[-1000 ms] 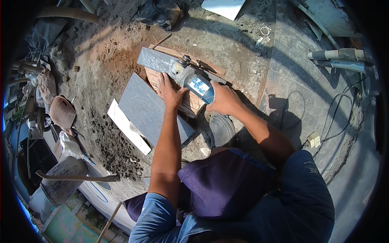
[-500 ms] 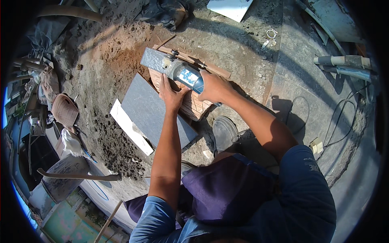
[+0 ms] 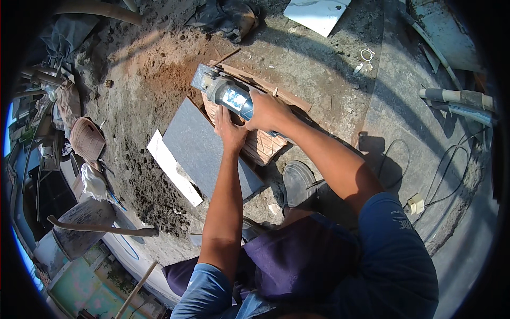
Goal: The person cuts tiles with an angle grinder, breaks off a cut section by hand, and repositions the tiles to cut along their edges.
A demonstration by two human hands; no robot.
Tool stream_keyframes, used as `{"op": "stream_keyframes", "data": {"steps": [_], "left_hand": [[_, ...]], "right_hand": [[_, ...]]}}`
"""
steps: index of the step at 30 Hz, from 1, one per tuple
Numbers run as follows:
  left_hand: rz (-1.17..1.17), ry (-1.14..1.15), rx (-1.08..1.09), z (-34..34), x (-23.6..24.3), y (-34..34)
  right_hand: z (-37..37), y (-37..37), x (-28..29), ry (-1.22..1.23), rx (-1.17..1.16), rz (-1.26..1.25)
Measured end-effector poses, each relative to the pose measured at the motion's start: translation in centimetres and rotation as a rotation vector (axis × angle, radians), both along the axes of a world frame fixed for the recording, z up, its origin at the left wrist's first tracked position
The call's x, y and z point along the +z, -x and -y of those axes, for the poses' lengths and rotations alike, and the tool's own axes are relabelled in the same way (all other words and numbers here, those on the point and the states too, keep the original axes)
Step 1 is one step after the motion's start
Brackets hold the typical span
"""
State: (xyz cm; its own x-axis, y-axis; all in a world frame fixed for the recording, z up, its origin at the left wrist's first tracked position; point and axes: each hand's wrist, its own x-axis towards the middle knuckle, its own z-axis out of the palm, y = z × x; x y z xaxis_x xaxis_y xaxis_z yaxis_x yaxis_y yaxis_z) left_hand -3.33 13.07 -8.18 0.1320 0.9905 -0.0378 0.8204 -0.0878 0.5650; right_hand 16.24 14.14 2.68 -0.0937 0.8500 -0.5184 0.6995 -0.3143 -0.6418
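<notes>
My right hand grips a blue angle grinder with a grey gear head, lying over a narrow grey tile strip near its upper-left end. Under the strip is a grooved reddish block, with a thin wooden strip along its far side. My left hand rests its outstretched fingers against the strip and block, just below the grinder, thumb near the tool's body. A large dark grey tile lies to the lower left, on a white piece.
My shoe is below the block. White board and black sheeting lie at the top; pipes and a cable at right. A reddish basket and wooden-handled tool are at left among clutter.
The grinder and my right hand have moved up-left along the strip toward its end. My left hand stays beside them. The whole view has shifted slightly rightward.
</notes>
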Motion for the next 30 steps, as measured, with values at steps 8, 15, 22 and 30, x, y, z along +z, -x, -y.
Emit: {"op": "stream_keyframes", "data": {"steps": [8,15,22,30], "left_hand": [[-0.085,-0.055,0.005,0.4,-0.2,-0.2],[-0.032,0.034,0.028,0.2,-0.4,0.1],[-0.008,0.023,0.022,0.3,-1.1,0.4],[-0.03,0.037,0.047,0.3,-0.7,-0.1]], "right_hand": [[-0.2,-0.1,-0.2,0.055,-0.004,0.009],[-0.4,-0.3,0.5,0.088,0.008,0.01],[-0.4,-0.4,0.4,0.079,0.031,0.05],[0.0,-0.7,0.5,0.037,0.042,0.036]]}}
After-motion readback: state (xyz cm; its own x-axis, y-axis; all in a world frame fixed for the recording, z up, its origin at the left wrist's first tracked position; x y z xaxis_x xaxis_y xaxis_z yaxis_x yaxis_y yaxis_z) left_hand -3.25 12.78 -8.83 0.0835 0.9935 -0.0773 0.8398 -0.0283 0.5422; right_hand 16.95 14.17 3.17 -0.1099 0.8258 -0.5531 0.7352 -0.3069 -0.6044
